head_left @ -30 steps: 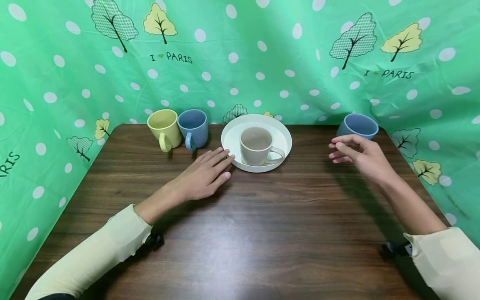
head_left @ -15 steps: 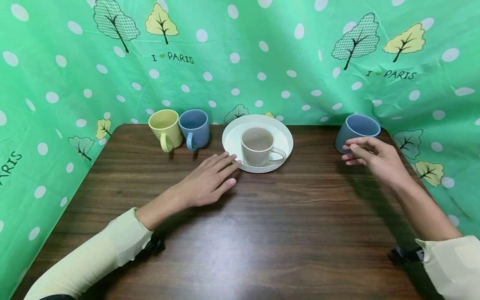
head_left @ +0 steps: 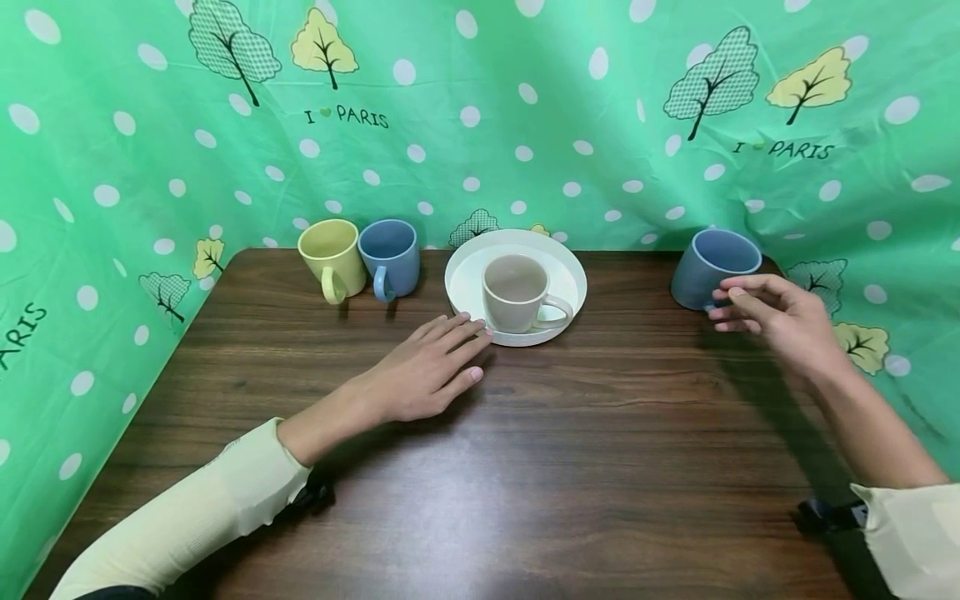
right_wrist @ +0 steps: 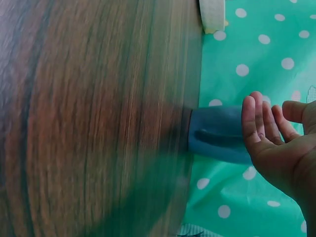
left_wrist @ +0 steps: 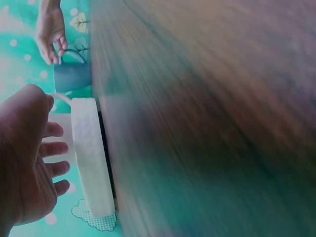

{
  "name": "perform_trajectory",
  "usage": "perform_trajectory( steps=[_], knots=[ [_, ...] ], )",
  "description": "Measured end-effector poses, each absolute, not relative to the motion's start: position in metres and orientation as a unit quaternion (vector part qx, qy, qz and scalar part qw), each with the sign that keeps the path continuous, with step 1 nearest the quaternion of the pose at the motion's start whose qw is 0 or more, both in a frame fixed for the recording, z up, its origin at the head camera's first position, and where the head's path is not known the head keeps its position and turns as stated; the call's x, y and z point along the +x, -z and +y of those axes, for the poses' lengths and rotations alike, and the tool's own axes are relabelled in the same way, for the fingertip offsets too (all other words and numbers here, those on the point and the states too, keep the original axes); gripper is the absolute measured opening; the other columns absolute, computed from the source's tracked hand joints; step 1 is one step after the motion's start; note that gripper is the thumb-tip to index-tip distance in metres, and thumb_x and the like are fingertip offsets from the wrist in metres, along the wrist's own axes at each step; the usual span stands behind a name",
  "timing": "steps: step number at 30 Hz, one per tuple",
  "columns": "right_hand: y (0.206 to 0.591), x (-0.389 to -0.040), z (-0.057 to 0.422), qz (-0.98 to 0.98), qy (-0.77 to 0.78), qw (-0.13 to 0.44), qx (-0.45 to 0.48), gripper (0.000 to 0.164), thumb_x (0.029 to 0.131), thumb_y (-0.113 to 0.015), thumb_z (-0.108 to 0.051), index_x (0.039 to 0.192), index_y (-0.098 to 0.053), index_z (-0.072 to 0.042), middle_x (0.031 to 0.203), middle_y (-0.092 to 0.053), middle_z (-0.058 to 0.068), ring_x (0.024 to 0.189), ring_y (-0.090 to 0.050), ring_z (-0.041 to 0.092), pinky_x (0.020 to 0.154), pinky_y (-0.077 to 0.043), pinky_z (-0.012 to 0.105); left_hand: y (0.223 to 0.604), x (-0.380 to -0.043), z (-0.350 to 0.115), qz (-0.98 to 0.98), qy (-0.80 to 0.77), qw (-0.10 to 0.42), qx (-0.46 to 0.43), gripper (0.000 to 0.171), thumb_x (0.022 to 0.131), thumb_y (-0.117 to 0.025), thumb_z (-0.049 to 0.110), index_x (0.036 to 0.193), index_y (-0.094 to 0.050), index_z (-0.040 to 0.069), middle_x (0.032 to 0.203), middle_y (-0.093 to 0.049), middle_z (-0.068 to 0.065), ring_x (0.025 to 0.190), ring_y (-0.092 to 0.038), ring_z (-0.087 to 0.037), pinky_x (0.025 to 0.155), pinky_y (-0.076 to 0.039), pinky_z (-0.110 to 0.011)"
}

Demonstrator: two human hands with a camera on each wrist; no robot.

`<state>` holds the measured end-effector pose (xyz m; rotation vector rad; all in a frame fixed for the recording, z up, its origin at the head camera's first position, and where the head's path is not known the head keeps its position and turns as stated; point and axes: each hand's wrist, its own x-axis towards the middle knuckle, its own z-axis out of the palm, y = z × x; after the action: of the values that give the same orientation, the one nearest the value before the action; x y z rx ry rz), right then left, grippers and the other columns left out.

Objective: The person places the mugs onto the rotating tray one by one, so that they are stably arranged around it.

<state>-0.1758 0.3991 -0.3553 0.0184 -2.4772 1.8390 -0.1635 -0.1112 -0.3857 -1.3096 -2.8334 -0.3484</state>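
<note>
A beige mug (head_left: 514, 292) stands on a white plate (head_left: 566, 321) with a raised rim, its handle turned right. My left hand (head_left: 420, 371) hovers palm down with fingers spread, fingertips overlapping the plate's near left rim. At the back right stands a blue mug (head_left: 697, 271), also seen beyond the fingers in the right wrist view. My right hand (head_left: 787, 321) is just in front of that mug, fingers loosely bent and thumb apart from them in the right wrist view (right_wrist: 281, 133). The right fingertips overlap the mug's handle side; nothing shows between them.
A yellow mug (head_left: 333, 262) and another blue mug (head_left: 390, 258) stand side by side at the back left, handles toward me. A green polka-dot cloth (head_left: 480, 117) hangs behind and beside the dark wooden table (head_left: 570, 467).
My right hand has moved rightward across the front of the right blue mug, uncovering more of it. My left hand has shifted slightly right and nearer me. The mugs and plate have stayed put.
</note>
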Motion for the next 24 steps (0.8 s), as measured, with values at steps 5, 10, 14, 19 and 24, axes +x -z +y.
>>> perform_trajectory(
  steps=[5,10,14,19,24],
  knots=[
    [0.355,-0.174,0.407,-0.761,-0.648,0.031,0.003,0.019,0.114,-0.067,-0.016,0.131,-0.074,-0.011,0.109,-0.083,-0.012,0.090,-0.083,0.004,0.076,-0.068,0.021,0.385,-0.159,-0.106,-0.898,0.105,0.000,-0.428,0.060,0.122,-0.044,0.040,0.174,-0.044,0.009,0.181,-0.043,-0.015,0.172,-0.034,-0.042,0.140,-0.031,-0.065],
    [0.354,-0.171,0.413,-0.728,-0.684,0.030,-0.009,0.017,0.113,-0.069,-0.014,0.129,-0.075,-0.010,0.107,-0.085,-0.009,0.089,-0.084,0.007,0.077,-0.069,0.023,0.384,-0.156,-0.103,-0.896,0.101,-0.009,-0.431,0.061,0.122,-0.043,0.041,0.175,-0.041,0.010,0.183,-0.040,-0.015,0.173,-0.031,-0.041,0.141,-0.029,-0.063],
    [0.354,-0.170,0.418,-0.727,-0.686,0.030,-0.028,0.015,0.113,-0.070,-0.018,0.126,-0.075,-0.015,0.107,-0.085,-0.010,0.089,-0.084,0.006,0.076,-0.068,0.021,0.385,-0.155,-0.100,-0.896,0.097,-0.023,-0.432,0.062,0.123,-0.041,0.042,0.177,-0.038,0.012,0.185,-0.036,-0.012,0.175,-0.027,-0.039,0.143,-0.026,-0.061],
    [0.354,-0.170,0.427,-0.727,-0.685,0.027,-0.044,0.015,0.113,-0.070,-0.022,0.126,-0.074,-0.016,0.109,-0.085,-0.010,0.090,-0.084,0.007,0.076,-0.068,0.021,0.386,-0.155,-0.097,-0.895,0.092,-0.031,-0.434,0.062,0.123,-0.039,0.043,0.178,-0.036,0.013,0.187,-0.032,-0.012,0.176,-0.025,-0.038,0.143,-0.024,-0.061],
    [0.359,-0.172,0.433,-0.726,-0.685,0.028,-0.053,0.016,0.112,-0.071,-0.024,0.126,-0.074,-0.017,0.108,-0.084,-0.010,0.090,-0.083,0.007,0.077,-0.068,0.021,0.387,-0.155,-0.096,-0.894,0.091,-0.031,-0.438,0.062,0.123,-0.040,0.042,0.177,-0.037,0.012,0.186,-0.034,-0.013,0.176,-0.026,-0.038,0.143,-0.026,-0.061]
  ],
)
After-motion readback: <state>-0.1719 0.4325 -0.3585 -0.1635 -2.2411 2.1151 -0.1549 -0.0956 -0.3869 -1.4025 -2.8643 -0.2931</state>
